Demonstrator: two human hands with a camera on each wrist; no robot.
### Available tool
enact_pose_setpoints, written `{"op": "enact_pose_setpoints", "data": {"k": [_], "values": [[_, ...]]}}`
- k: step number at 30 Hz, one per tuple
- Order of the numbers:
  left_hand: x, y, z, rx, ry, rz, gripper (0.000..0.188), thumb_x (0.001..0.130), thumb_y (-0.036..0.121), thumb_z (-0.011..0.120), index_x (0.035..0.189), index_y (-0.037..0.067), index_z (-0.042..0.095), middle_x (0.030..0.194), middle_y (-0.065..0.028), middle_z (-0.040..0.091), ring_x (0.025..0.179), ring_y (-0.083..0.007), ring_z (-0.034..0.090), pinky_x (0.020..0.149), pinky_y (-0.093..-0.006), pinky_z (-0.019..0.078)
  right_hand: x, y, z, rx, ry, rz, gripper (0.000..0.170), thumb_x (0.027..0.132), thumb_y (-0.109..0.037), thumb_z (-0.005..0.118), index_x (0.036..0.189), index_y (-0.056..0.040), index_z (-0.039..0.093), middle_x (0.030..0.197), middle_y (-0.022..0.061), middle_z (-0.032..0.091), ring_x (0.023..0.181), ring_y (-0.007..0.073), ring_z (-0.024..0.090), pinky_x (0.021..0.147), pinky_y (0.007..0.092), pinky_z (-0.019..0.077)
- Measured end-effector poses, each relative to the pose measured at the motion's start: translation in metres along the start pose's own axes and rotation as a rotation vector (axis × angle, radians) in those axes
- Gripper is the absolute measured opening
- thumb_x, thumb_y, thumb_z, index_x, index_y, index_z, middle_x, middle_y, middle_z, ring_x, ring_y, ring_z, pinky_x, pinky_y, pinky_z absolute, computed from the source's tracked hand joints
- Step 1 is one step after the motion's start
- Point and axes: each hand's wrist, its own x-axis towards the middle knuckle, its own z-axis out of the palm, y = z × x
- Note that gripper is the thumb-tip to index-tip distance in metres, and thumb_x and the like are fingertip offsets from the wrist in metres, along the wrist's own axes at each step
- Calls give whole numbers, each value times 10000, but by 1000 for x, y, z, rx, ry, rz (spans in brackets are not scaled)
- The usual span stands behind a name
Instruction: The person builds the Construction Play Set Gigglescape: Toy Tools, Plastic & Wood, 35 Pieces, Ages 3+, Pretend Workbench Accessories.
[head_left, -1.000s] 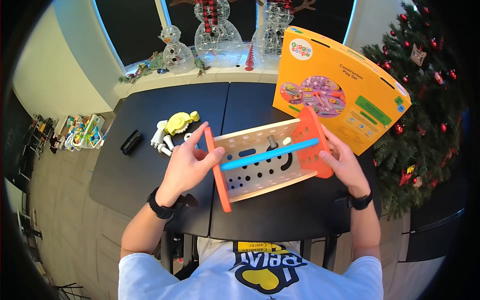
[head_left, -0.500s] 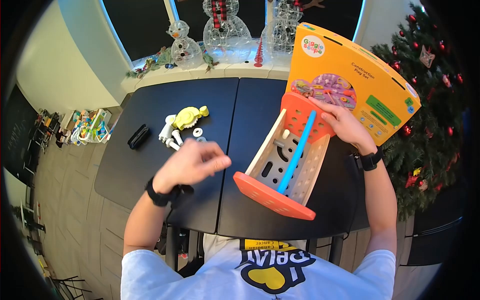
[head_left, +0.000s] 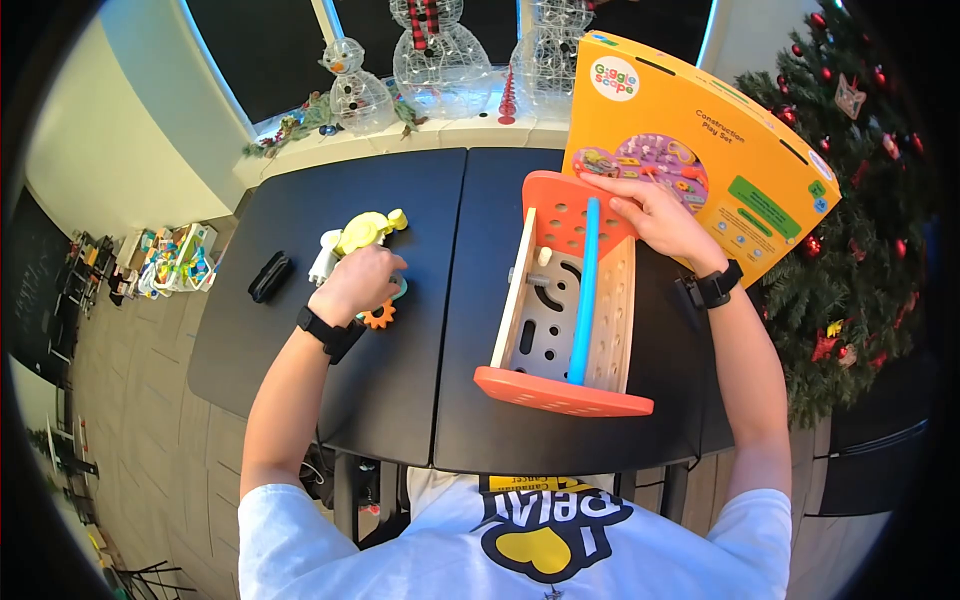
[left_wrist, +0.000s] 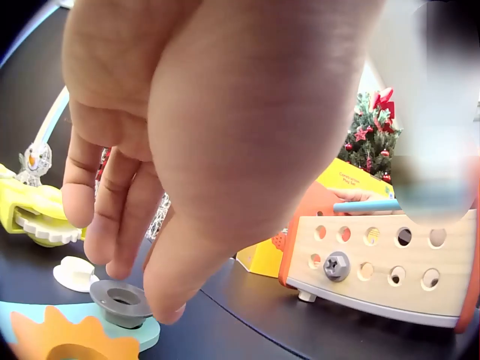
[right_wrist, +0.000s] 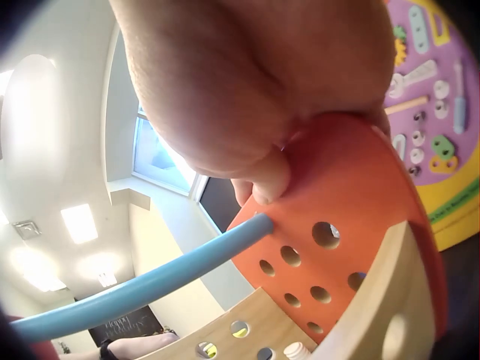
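Note:
My left hand (head_left: 358, 283) reaches down over small toy parts on the left of the table, fingers extended. In the left wrist view its thumb tip is right at the edge of a grey flanged nut (left_wrist: 118, 300). Under and beside that nut are a teal strip (left_wrist: 146, 336) and an orange gear (left_wrist: 73, 335). My right hand (head_left: 678, 228) grips the far orange end panel of a wooden toy toolbox (head_left: 562, 393), thumb inside. The toolbox has a blue bar handle (head_left: 585, 300) and stands lengthwise on the table. A grey bolt (left_wrist: 337, 266) sits through its side wall.
A yellow toy saw (head_left: 366, 232) and a white flanged piece (left_wrist: 75, 274) lie near the left hand. Farther left is a black case (head_left: 270, 277). The yellow play set box (head_left: 735, 150) stands behind the right hand, before a decorated tree (head_left: 850, 190).
The toolbox has turned from crosswise to lengthwise and come down to the table, the right hand still on its end panel. My left hand has let go of it and moved left over the small parts.

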Motion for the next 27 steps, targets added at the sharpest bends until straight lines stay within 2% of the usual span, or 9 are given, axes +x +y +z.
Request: {"op": "enact_pose_setpoints", "data": {"k": [5,7,8,11,12,15,16,22,27], "values": [[1,6,-8,50,90,93,247,804,89,770,1044,32,767,1028,-137,750,981,-317,713,883,-421,576,-11,-4,2,-230,195,-201,500,934,-86,680,1431,-98,636,1371,145,681,1246,318,650,1086,408,495],[5,18,-17,-233,187,219,242,803,79,773,1041,35,758,1043,-127,746,942,-296,713,847,-397,579,-14,-19,3,-230,268,-239,487,897,-100,708,1380,-56,660,1383,158,668,1275,327,634,1095,417,490],[6,27,-23,-373,233,281,241,802,74,774,1039,37,754,1050,-122,744,922,-285,713,830,-386,580,-16,-35,5,-156,299,-259,416,871,-87,712,1282,-26,695,1300,182,701,1222,326,663,1068,416,505],[7,59,-43,-474,433,451,285,801,77,806,1078,45,745,1093,-98,742,895,-247,713,798,-347,578,-22,-67,5,-143,230,-346,350,865,-74,711,1211,-21,723,1183,175,740,1139,330,699,1023,415,524],[6,69,-50,-514,448,472,300,799,73,815,1088,44,742,1105,-96,743,899,-245,716,798,-344,580,-21,-72,8,-96,227,-362,308,875,-84,725,1175,-19,737,1096,146,764,1039,286,738,947,379,554],[7,96,-65,-644,506,560,337,790,55,843,1108,38,735,1130,-92,745,920,-238,723,804,-337,587,-23,-98,14,92,69,-93,286,898,-121,743,1162,-13,740,1080,125,769,979,216,752,872,332,569],[9,104,-66,-693,535,598,344,785,48,851,1109,34,733,1132,-94,744,931,-235,725,810,-337,590,-22,-92,20,152,35,-109,304,944,-171,749,1187,9,724,1079,117,769,946,168,748,832,315,582],[16,136,-67,-716,631,777,308,779,65,887,1048,30,741,1115,-100,746,998,-257,742,855,-346,602,-24,-85,30,626,-147,79,354,1018,-172,715,1268,73,664,1084,127,759,975,165,738,850,310,604],[19,144,-60,-733,658,785,307,758,50,899,1024,33,747,1103,-105,749,994,-269,738,855,-359,605,-29,-79,28,725,-163,147,359,991,-142,748,1256,87,671,1057,127,764,909,154,741,817,290,602]]}}
